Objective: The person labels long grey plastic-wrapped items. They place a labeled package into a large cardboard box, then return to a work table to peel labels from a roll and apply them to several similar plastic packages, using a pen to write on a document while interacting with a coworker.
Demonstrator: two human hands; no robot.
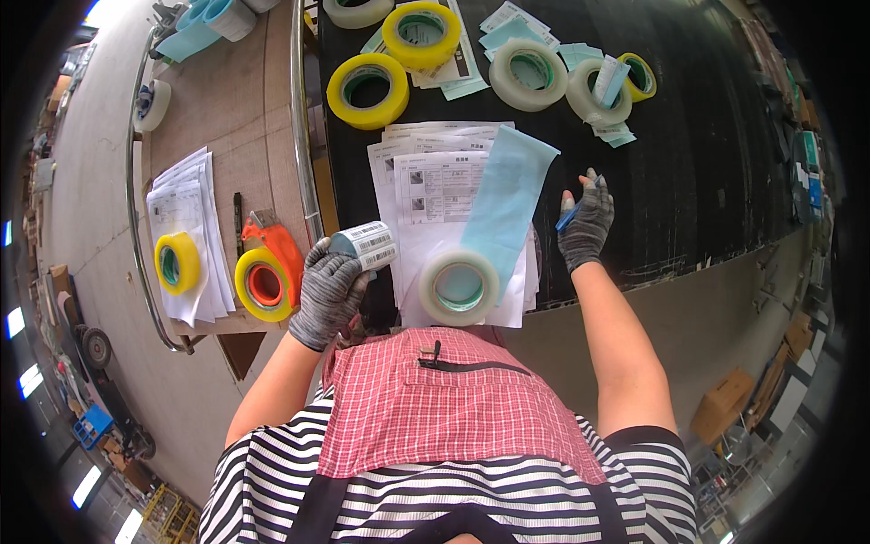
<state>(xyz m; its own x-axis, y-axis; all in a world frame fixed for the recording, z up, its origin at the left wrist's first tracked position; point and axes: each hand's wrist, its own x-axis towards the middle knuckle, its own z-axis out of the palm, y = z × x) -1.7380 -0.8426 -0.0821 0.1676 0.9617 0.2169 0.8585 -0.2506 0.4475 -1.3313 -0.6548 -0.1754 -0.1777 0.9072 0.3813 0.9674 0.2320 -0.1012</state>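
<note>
Gripping the labels (370,243) in our left hand (328,288), we have the gloved fingers closed on their left end, and the printed white face with its barcodes curves out to the right, above the left edge of the sheets (439,195). Our right hand (585,225), gloved too with bare fingertips, is half curled around a blue pen (568,216), the thumb standing a little apart from the fingers; we cannot tell how firmly it is held. That hand is over the black table (689,172), to the right of the sheets and clear of them. Between our hands, a pale blue strip (509,186) lies aslant across the sheets, and a clear roll (488,295) rests on the near end of the pile, overlapping the strip's lower end. Beyond the sheets we see two yellow rolls (367,120) close together at the left and more clear rolls (498,80) to their right, with small slips (582,54) among them. Left of our left hand, on the brown board (240,127), are an orange dispenser (288,258) fitted with yellow tape (249,301), a black marker (238,225), and papers (207,245) with a yellow roll on top.
</note>
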